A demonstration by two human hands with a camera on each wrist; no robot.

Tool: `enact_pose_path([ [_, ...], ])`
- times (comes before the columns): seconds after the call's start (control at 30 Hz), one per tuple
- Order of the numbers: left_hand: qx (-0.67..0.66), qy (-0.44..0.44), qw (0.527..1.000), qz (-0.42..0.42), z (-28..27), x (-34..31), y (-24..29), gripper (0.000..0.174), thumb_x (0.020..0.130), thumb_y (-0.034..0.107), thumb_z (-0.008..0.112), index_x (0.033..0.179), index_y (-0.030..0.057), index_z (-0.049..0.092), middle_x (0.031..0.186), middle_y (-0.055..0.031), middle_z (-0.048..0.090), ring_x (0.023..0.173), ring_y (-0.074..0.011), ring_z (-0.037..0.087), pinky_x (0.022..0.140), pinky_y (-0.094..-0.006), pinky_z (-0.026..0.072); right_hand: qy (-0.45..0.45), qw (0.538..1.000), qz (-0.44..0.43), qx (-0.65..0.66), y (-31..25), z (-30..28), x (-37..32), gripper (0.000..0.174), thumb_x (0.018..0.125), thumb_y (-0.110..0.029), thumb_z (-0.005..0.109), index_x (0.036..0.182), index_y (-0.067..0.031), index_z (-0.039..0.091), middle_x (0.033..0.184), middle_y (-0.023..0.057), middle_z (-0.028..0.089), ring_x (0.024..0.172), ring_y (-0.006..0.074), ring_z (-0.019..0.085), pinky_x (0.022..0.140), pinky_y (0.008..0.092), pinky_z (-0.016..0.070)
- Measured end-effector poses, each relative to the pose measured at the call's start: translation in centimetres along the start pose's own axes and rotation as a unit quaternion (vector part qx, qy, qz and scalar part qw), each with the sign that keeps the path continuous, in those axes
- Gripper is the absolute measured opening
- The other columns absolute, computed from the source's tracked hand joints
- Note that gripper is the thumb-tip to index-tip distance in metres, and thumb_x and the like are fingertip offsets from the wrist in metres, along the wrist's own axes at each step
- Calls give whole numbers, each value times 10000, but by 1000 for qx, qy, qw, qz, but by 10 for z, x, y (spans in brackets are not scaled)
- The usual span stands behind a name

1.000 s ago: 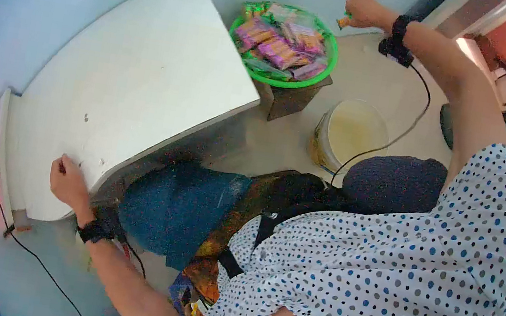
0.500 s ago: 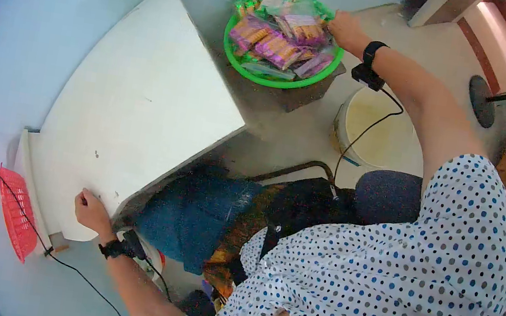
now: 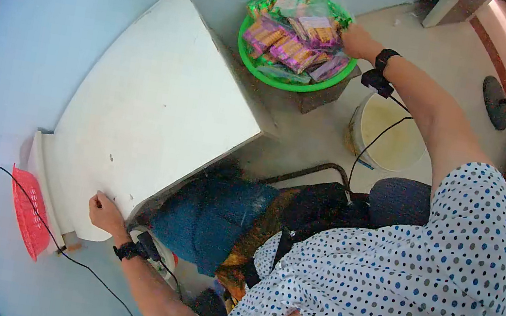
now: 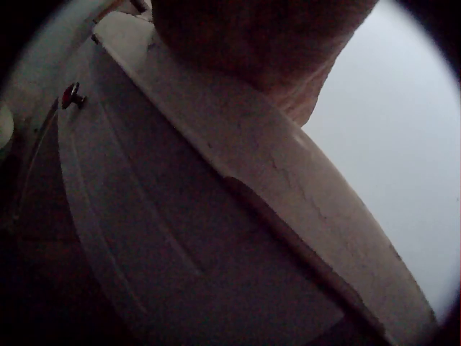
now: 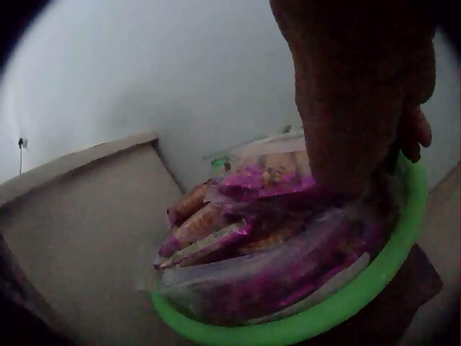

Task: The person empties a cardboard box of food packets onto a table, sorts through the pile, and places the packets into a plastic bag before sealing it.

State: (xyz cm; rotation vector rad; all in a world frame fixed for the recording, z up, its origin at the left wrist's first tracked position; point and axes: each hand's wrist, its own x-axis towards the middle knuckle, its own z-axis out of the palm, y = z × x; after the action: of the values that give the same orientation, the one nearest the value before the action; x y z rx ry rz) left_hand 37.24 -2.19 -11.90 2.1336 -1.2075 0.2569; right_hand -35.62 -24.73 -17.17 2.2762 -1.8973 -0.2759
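Packets (image 3: 293, 48) now under right hand (image 3: 355, 40), left hand (image 3: 104, 210) unmoved at table (image 3: 163, 97) edge

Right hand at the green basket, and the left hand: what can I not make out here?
Right hand fingers: tiny in the head view; in the right wrist view the dark back of the hand covers them, so any grip on the snack packets is unclear.
Packet print: blurred in both views.
Left hand: curled at the white table edge; the left wrist view is too dark to show if it grips anything.
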Motion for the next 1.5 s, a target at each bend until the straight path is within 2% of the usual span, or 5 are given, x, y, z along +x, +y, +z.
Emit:
enact_pose_path([
  [0.43, 2, 20, 1000, 17, -8, 6, 8, 275, 913, 230, 586, 871, -28, 671, 774, -130, 672, 691, -243, 589, 674, -373, 477, 29, 956, 145, 252, -28, -17, 10, 380, 982, -268, 374, 1294, -83, 490, 1028, 282, 643, 968, 440, 623, 853, 513, 495],
  [0.57, -38, 2, 999, -26, -7, 4, 8, 253, 907, 214, 591, 869, -23, 670, 781, -140, 676, 694, -258, 607, 666, -377, 484, -46, 994, -20, 98, -12, -72, 3, 319, 905, -232, 492, 1156, -54, 573, 990, 259, 645, 939, 435, 625, 829, 508, 500],
  [0.73, -35, 21, 999, 24, -6, 8, 9, 232, 899, 197, 598, 855, -22, 661, 767, -141, 670, 681, -264, 612, 653, -380, 487, 131, 989, 66, 39, 0, -110, 5, 178, 725, -102, 622, 867, 0, 654, 836, 221, 648, 862, 412, 627, 770, 479, 504],
  [1.0, -9, 11, 999, 35, -9, 13, 12, 219, 896, 177, 591, 831, -24, 648, 762, -142, 661, 667, -268, 604, 644, -382, 488, 152, 947, -207, 192, -113, -136, 95, 223, 777, -168, 631, 949, -25, 630, 917, 208, 622, 882, 415, 592, 771, 470, 480],
  [1.5, -87, 98, 991, 21, -18, 4, 29, 192, 868, 159, 609, 807, -20, 641, 727, -150, 646, 642, -275, 592, 625, -378, 472, 108, 984, -134, 35, -129, -167, 133, 205, 772, -160, 618, 889, -2, 678, 950, 254, 661, 911, 419, 643, 780, 485, 524],
])
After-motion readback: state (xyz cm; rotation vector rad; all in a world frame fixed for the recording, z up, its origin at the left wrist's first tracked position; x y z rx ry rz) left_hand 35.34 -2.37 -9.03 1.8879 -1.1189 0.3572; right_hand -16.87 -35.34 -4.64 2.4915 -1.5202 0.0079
